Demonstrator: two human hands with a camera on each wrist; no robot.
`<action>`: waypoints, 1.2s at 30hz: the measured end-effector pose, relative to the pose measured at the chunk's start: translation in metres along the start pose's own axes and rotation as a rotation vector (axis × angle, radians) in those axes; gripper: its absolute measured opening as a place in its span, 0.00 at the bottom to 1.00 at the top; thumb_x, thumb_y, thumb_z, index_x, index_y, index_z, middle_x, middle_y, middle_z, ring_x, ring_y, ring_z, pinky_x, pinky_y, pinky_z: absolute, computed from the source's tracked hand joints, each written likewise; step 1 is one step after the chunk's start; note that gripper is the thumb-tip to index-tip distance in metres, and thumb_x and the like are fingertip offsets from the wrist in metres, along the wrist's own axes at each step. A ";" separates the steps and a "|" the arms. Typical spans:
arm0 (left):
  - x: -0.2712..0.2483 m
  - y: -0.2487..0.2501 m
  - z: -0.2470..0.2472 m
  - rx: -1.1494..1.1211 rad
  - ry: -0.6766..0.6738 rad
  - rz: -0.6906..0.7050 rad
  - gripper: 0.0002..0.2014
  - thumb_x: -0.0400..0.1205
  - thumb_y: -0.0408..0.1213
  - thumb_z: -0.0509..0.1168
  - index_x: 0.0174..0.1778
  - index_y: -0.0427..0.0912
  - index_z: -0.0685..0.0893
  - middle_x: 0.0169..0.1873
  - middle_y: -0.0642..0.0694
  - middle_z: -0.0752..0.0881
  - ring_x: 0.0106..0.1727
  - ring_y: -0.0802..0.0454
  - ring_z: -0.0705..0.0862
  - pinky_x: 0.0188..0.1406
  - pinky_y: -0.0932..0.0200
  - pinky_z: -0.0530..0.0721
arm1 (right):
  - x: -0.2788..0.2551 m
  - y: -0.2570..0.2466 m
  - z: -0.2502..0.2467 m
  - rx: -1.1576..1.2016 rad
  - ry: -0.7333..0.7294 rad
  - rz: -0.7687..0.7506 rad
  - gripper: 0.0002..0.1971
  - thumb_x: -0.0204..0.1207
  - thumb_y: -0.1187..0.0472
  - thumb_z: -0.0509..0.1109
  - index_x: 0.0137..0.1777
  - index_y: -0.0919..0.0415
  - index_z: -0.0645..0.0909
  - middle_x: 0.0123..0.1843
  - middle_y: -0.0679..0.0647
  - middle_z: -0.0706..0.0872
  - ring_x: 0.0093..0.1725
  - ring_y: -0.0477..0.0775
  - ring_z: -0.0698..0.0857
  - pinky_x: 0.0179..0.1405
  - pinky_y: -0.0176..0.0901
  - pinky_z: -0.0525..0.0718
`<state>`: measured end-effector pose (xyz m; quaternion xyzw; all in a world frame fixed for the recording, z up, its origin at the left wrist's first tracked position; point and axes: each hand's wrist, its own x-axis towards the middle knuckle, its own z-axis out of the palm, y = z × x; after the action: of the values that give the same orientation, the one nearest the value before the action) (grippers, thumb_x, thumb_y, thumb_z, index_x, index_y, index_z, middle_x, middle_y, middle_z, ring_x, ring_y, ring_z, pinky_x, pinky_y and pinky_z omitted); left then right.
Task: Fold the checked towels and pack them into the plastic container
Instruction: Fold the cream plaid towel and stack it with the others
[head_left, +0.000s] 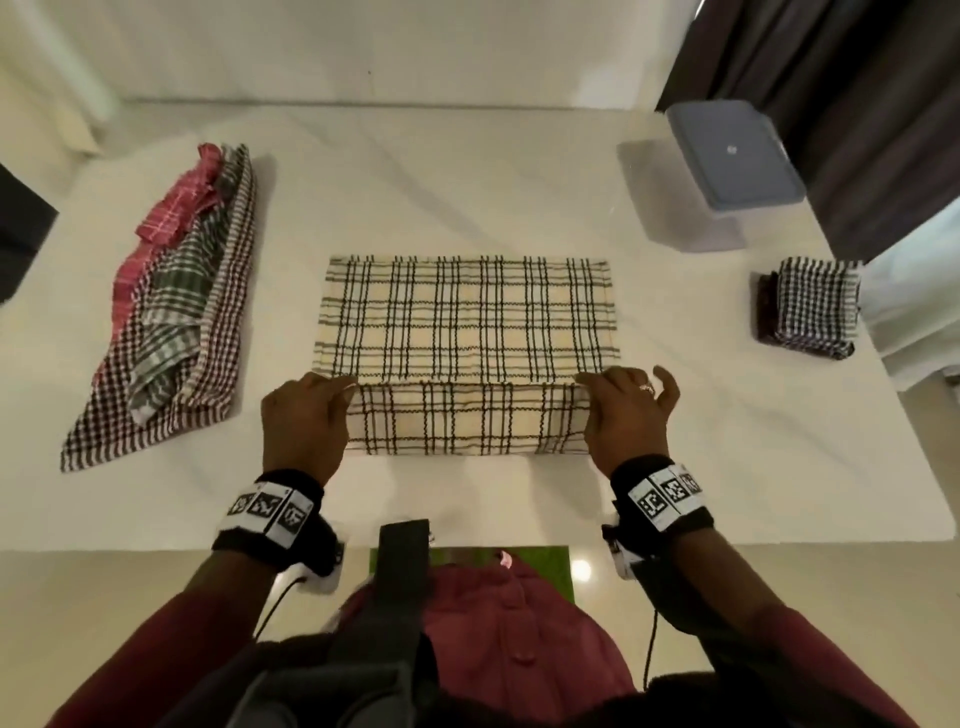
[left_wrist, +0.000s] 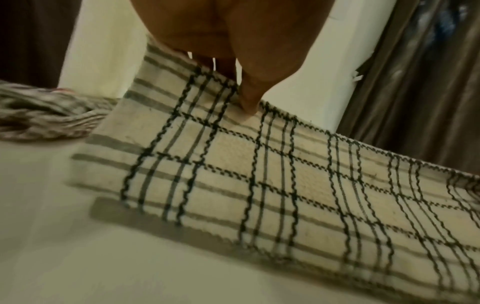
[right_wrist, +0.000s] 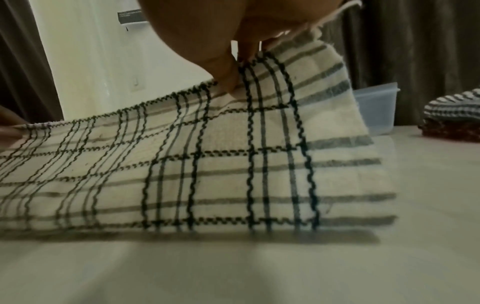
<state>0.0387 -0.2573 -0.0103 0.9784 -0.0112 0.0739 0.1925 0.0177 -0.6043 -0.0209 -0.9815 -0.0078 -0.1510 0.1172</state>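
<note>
Cream towel (head_left: 467, 322) near edge lifted, pinched in both hands' fingers (left_wrist: 246, 102)

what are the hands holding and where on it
Both hold the cream checked towel by its near edge: left hand at the left corner, right hand at the right.

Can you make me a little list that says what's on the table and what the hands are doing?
towel being folded: cream checked towel, middle of the table
left hand: pinches its near left corner, lifted
right hand: pinches its near right corner, lifted
unfolded pile: pink, green and brown checked towels, left side
folded stack: right edge
plastic container: far right, blue lid resting on it
</note>
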 end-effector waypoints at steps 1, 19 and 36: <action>0.018 0.003 -0.001 0.045 -0.009 0.021 0.10 0.81 0.32 0.65 0.56 0.44 0.88 0.43 0.41 0.88 0.44 0.37 0.84 0.50 0.42 0.77 | 0.016 0.001 0.000 -0.029 0.004 0.008 0.22 0.59 0.69 0.63 0.51 0.54 0.86 0.43 0.49 0.85 0.52 0.59 0.82 0.72 0.57 0.52; 0.237 0.001 0.035 0.256 -0.304 -0.031 0.25 0.79 0.27 0.57 0.67 0.55 0.81 0.55 0.48 0.85 0.62 0.41 0.75 0.63 0.44 0.60 | 0.211 0.019 0.062 -0.199 -0.316 0.099 0.25 0.61 0.72 0.66 0.58 0.54 0.84 0.53 0.55 0.84 0.64 0.63 0.75 0.70 0.54 0.44; 0.191 -0.006 0.066 0.199 -0.762 0.171 0.68 0.59 0.69 0.74 0.82 0.52 0.34 0.80 0.44 0.27 0.80 0.40 0.27 0.78 0.37 0.32 | 0.181 -0.109 0.119 0.111 -0.801 -0.207 0.68 0.55 0.21 0.69 0.83 0.48 0.30 0.82 0.60 0.24 0.79 0.67 0.25 0.75 0.69 0.28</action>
<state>0.2368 -0.2752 -0.0450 0.9451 -0.1561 -0.2778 0.0718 0.2204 -0.4745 -0.0527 -0.9489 -0.1595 0.2325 0.1420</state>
